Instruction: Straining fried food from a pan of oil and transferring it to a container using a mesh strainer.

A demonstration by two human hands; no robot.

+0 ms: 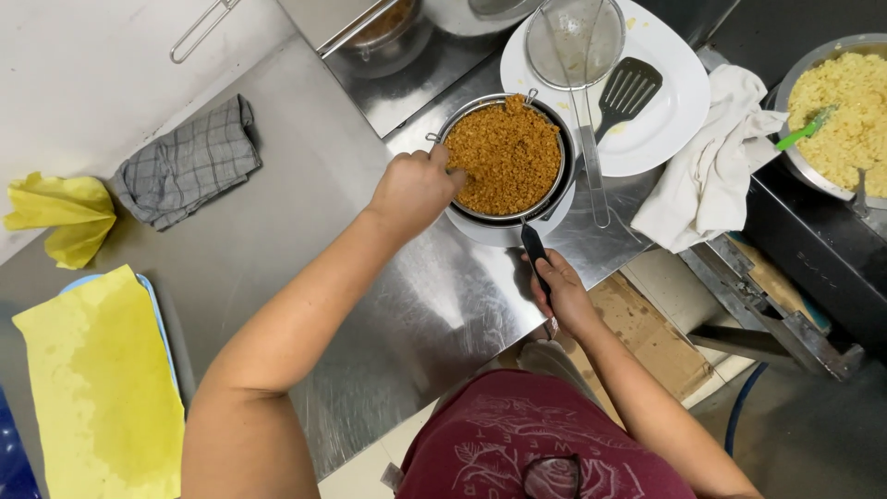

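Head view. Right hand point(562, 294) clenched round the black handle point(534, 248) of a wire sieve point(506, 155) heaped with brown fried crumbs, seated in a metal bowl point(506, 231) on the steel bench point(277, 222). Left hand point(413, 190) grips the sieve's near rim, fingers closed on it. Beyond that grip: white plate point(665, 120) with a second strainer point(575, 42) and spatula point(626, 92). Step looks like draining; lifting calls for a level, two-handed raise.

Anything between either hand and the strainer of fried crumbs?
Nothing visible. The left hand is already at the rim of the round metal mesh strainer filled with brown fried crumbs, which sits in a metal bowl. The right hand grips the strainer's black handle. The white plate lies beyond, apart.
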